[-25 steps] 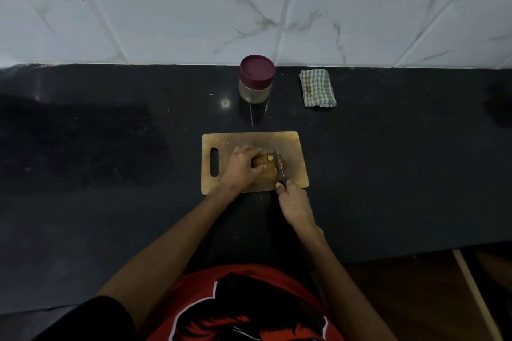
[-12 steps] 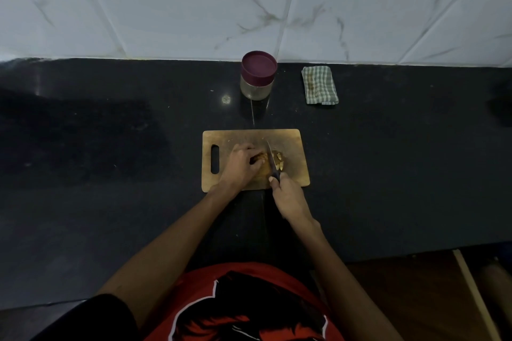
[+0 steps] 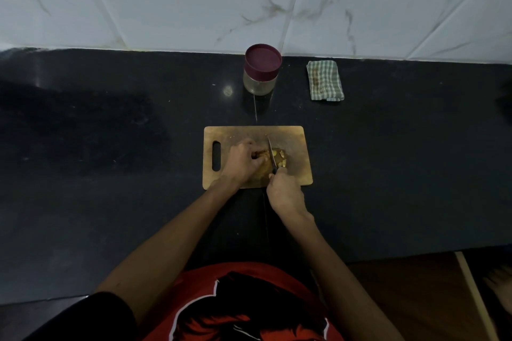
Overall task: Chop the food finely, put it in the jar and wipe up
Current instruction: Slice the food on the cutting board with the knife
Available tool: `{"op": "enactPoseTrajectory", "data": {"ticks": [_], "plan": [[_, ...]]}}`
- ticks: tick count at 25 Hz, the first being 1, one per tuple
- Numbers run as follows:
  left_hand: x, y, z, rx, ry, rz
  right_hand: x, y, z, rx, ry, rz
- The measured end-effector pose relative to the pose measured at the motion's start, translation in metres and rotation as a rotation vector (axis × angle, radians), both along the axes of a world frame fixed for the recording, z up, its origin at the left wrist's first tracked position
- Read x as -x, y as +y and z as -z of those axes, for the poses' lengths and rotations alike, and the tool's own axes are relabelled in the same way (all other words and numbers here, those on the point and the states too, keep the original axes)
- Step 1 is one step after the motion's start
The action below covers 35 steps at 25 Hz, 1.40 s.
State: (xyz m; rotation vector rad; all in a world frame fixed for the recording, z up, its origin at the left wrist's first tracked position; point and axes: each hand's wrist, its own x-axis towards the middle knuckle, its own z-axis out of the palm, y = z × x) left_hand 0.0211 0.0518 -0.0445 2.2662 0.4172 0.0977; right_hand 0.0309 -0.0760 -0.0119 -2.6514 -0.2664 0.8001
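No readable text, label, brand, number or sign appears anywhere in the view. The jar (image 3: 261, 70) with its maroon lid bears no legible label, the checked cloth (image 3: 325, 80) carries only its woven pattern, and the red shirt (image 3: 249, 304) shows a black graphic without any letters that can be made out.

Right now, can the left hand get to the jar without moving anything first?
Probably yes. The jar stands beyond the cutting board with only bare counter between. But the left hand holds the food steady beside the knife, so it must let go first.
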Motion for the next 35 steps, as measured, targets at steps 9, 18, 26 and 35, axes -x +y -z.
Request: {"op": "enactPoseTrajectory", "data": {"ticks": [9, 18, 26, 35], "plan": [[0.000, 0.002, 0.002, 0.057, 0.011, 0.021, -0.017, 0.014, -0.007, 0.014, -0.007, -0.051], [0.002, -0.001, 0.003, 0.066, 0.023, -0.017, -0.008, 0.003, -0.004, 0.043, 0.003, -0.071], [0.002, -0.002, 0.006, 0.052, 0.006, -0.020, -0.007, 0.007, 0.001, 0.063, -0.024, -0.075], [0.001, 0.001, 0.004, 0.062, 0.019, 0.003, -0.012, 0.011, -0.001, 0.056, -0.011, -0.066]]}}
